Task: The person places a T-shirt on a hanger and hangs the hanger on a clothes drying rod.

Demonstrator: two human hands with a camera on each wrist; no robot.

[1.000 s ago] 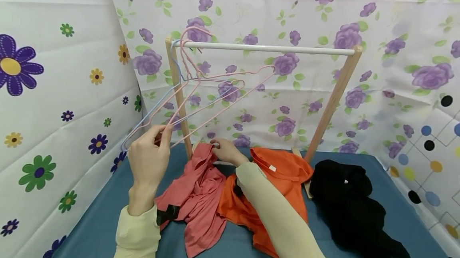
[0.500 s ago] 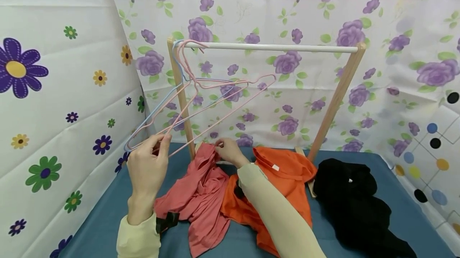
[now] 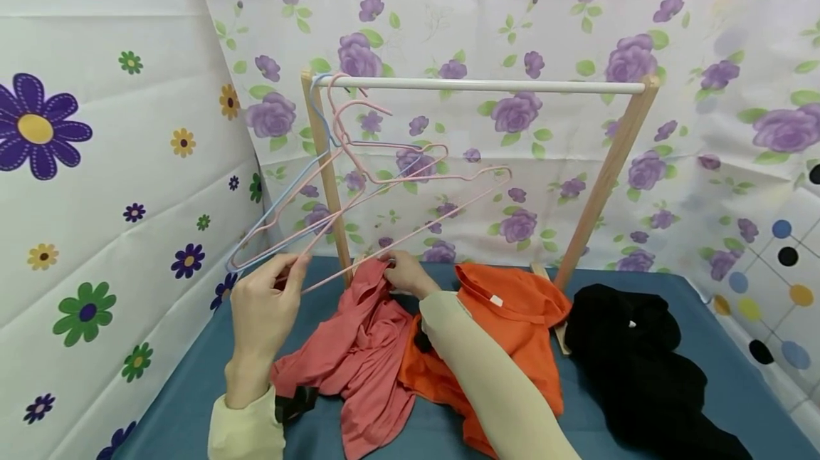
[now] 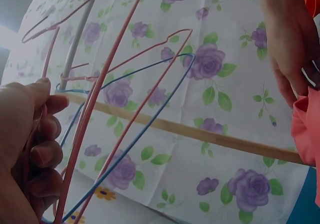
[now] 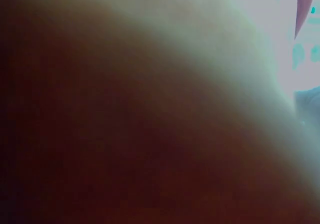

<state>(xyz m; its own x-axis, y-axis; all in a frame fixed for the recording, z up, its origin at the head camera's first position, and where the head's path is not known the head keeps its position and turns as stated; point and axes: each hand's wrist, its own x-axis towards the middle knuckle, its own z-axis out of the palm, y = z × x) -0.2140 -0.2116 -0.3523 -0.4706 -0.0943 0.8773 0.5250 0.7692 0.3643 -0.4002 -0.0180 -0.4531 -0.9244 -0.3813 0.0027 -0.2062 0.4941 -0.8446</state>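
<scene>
A pink clothes hanger [image 3: 442, 177] is held by my left hand [image 3: 261, 307], thumb and fingers pinching one end. Its hook stands below and in front of the white rod [image 3: 487, 85]. Curled fingers on the wire also show in the left wrist view. Behind it, a blue hanger [image 3: 275, 198] and another pink hanger [image 3: 443, 152] hang at the rod's left end. My right hand [image 3: 408, 273] pinches the upper edge of a crumpled pink garment [image 3: 359, 346] on the blue cloth; its fingertips are partly hidden. The right wrist view is mostly blurred and dark.
The rod rests on wooden posts [image 3: 605, 182] at both ends. An orange garment [image 3: 512, 317] lies under my right forearm, and a black garment [image 3: 631, 367] lies farther right. Flower-printed sheets [image 3: 538, 25] enclose the blue surface [image 3: 186, 389] at the back and sides.
The held pink hanger has come off the rod and dropped lower, its hook now below the bar. My left hand has moved slightly down. My right hand stays at the pink garment.
</scene>
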